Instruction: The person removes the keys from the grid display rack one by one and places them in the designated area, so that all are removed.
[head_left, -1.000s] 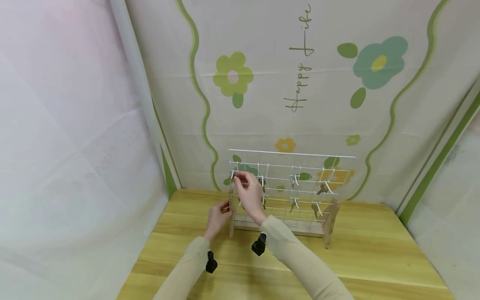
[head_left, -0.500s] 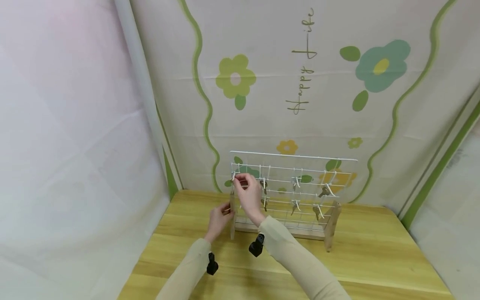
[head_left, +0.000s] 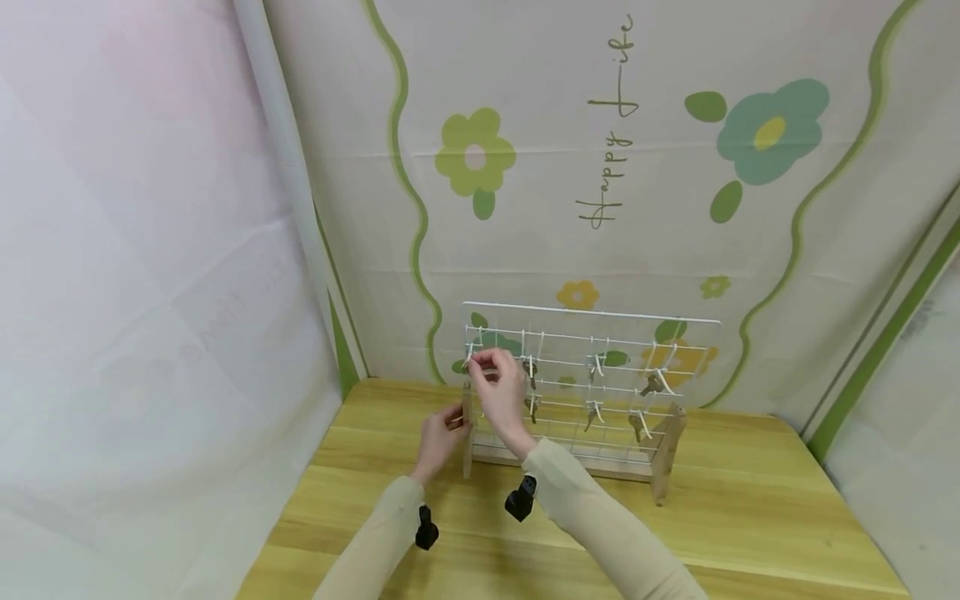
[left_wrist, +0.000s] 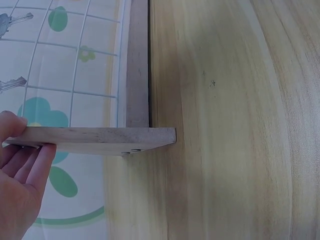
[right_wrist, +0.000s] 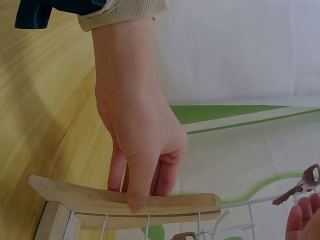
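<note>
A white wire rack [head_left: 592, 311] with wooden side posts stands on the table, and keys hang from its hooks. My left hand [head_left: 438, 437] grips the left wooden side post [left_wrist: 95, 134], with thumb on one side and fingers on the other. At the rack's upper left corner, my right hand [head_left: 501, 396] has thumb and forefinger pinched together beside a hook. A key [right_wrist: 301, 185] lies at the right fingertips in the right wrist view, and they appear to pinch it; the exact contact is out of frame. In the left wrist view, another key [left_wrist: 12, 84] hangs on the grid.
The rack's right wooden post [head_left: 666, 458] stands near the table's [head_left: 757, 517] right side. Behind it rises a white flower-print cloth [head_left: 525, 242], and another white sheet [head_left: 165, 300] hangs at the left.
The head view has shifted slightly. Both hands stay at the same places on the rack, while the dark key by the right fingertips has become harder to see in the head view.
</note>
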